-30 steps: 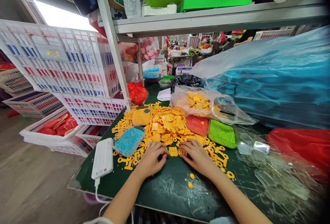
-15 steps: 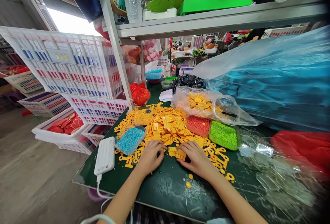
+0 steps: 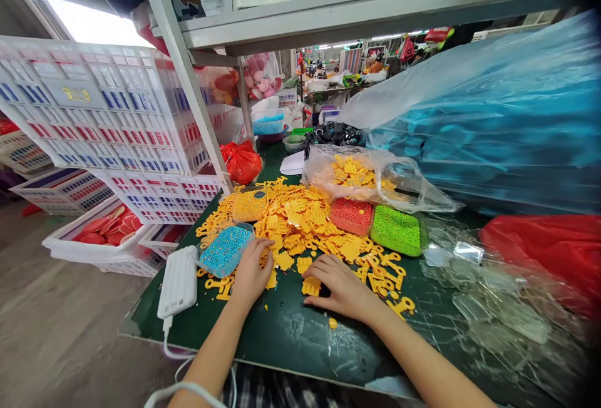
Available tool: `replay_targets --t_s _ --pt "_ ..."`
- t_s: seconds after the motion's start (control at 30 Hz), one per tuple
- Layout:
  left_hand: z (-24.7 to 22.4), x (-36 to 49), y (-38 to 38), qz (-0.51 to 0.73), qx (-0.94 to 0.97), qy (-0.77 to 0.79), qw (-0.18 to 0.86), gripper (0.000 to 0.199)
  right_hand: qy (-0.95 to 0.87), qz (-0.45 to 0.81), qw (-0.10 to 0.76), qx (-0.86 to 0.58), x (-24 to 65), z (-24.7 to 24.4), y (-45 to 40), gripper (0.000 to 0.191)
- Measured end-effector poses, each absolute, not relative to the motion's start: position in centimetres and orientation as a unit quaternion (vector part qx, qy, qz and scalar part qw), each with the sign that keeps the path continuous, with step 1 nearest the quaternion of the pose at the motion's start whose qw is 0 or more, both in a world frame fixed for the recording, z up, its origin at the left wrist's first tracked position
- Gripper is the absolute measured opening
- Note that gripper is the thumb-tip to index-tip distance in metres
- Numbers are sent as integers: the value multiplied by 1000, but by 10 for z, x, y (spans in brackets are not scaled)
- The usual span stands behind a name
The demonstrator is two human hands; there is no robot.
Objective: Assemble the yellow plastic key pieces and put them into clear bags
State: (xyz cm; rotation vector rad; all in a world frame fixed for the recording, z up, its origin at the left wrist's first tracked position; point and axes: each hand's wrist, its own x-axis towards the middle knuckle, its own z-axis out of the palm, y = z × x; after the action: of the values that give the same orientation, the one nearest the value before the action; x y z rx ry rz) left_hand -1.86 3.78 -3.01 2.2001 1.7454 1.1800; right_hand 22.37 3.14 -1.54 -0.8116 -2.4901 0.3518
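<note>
My left hand [image 3: 253,270] is beside a clear box of small blue beads [image 3: 226,249], its fingers reaching forward to the edge of a heap of yellow plastic pieces [image 3: 295,217]. Its thumb stands apart from the fingers, and I see nothing held there. On the green tabletop, my right hand [image 3: 340,286] curls its fingers and thumb around a flat yellow plastic piece with ridges [image 3: 311,286]. Just beyond that piece lies another yellow piece [image 3: 303,264]. A small yellow disc [image 3: 333,323] rests below the right hand.
Boxes of orange beads [image 3: 250,205], red beads [image 3: 351,216] and green beads [image 3: 397,231] surround the heap. A white power bank [image 3: 177,283] with a cable lies left. Clear plastic parts [image 3: 498,308] spread right. A metal shelf [image 3: 328,23] spans overhead; stacked crates [image 3: 107,114] stand left.
My left hand has moved left, away from the right hand, toward the blue bead box. My right hand stays around the ridged yellow piece. The camera view has shifted and tilted down.
</note>
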Motion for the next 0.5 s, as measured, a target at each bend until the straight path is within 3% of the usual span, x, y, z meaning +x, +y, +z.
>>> replay_targets --t_s 0.5 --pt "-8 -20 30 481 663 569 71 21 -933 66 213 -281 223 -16 32 24"
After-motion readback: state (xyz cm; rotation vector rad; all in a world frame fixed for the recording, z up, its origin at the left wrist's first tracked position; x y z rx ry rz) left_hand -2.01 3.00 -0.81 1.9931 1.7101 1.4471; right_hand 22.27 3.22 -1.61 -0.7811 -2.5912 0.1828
